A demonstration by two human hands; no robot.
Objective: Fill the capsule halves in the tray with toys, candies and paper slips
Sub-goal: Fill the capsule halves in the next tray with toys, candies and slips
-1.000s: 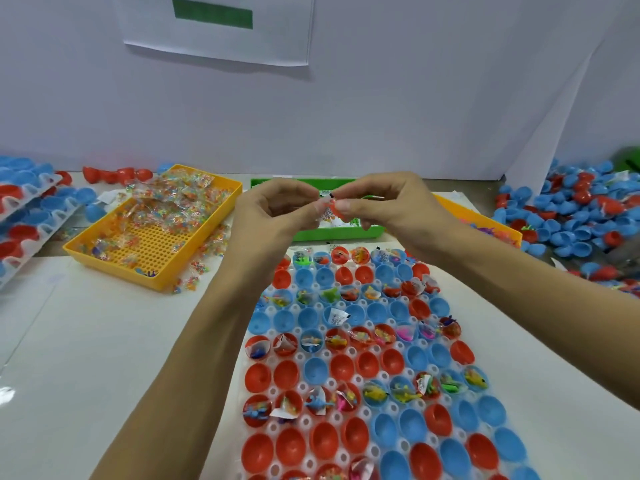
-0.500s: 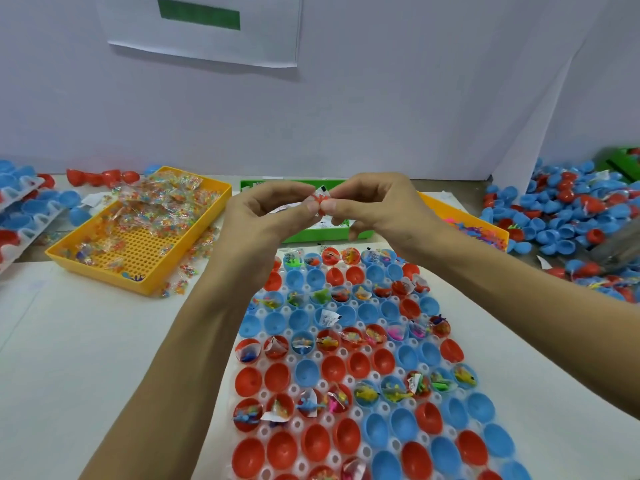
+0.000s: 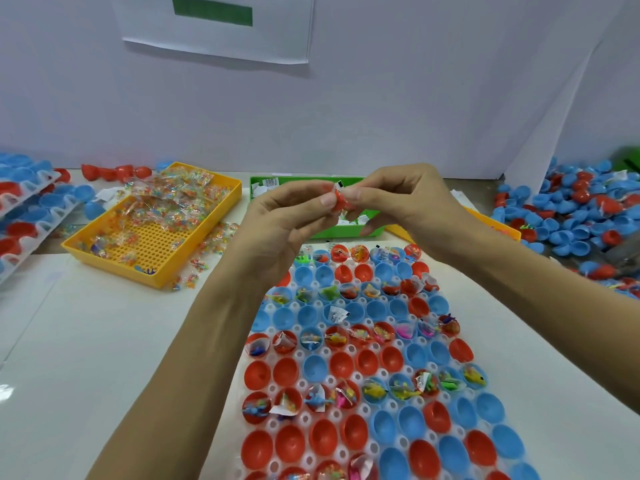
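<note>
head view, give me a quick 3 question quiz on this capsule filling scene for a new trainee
1. True or false: both hands pinch one small red item with a paper slip above the far end of the capsule tray.
2. Which holds the clear candy packets? A. the yellow basket on the left B. the green bin behind the hands C. the loose capsule pile on the right
3. Fill in: the capsule halves in the tray are red and ____.

Key
1. True: the left hand and right hand meet on it at their fingertips.
2. A
3. blue
</note>
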